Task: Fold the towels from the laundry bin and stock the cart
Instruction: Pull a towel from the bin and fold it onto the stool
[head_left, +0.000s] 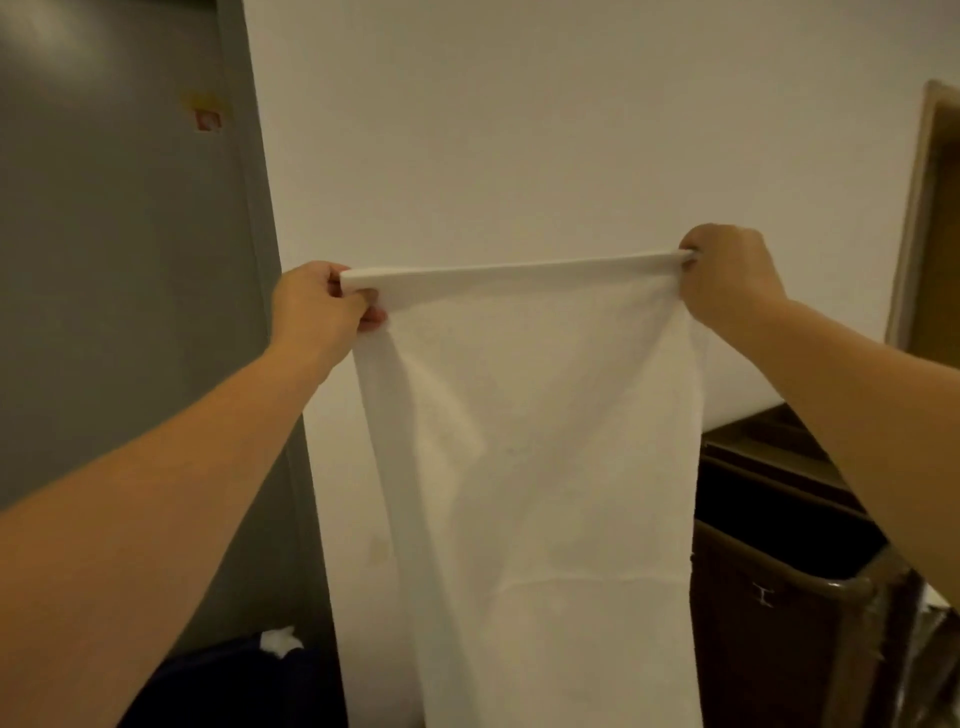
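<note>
Holding: I have a white towel (524, 441) stretched out in front of me at arm's length, pinched at its two top corners.
Left hand: my left hand (322, 306) is closed on the towel's upper left corner, thumb on top, fingers curled underneath the hem.
Right hand: my right hand (727, 273) is clenched around the upper right corner, knuckles toward me, sitting slightly higher than the left.
Top edge: the hem runs taut and nearly straight between my hands, rising a little toward the right.
Towel body: it hangs straight down from that edge in one flat sheet with soft vertical folds, narrowing a bit below the hands; a faint band crosses it low down, and its bottom runs out of view.
Behind the towel: a plain pale wall (519, 130) fills the middle of the view.
Left side: a grey door (119, 260) with a small orange mark near its top.
Lower left: a dark blue bin (234, 686) with a scrap of white cloth (280, 640) showing at its rim; I cannot tell how much is inside.
Lower right: a dark brown cart (779, 597), just beside the hanging towel.
Far right: a wooden door frame (919, 218).
</note>
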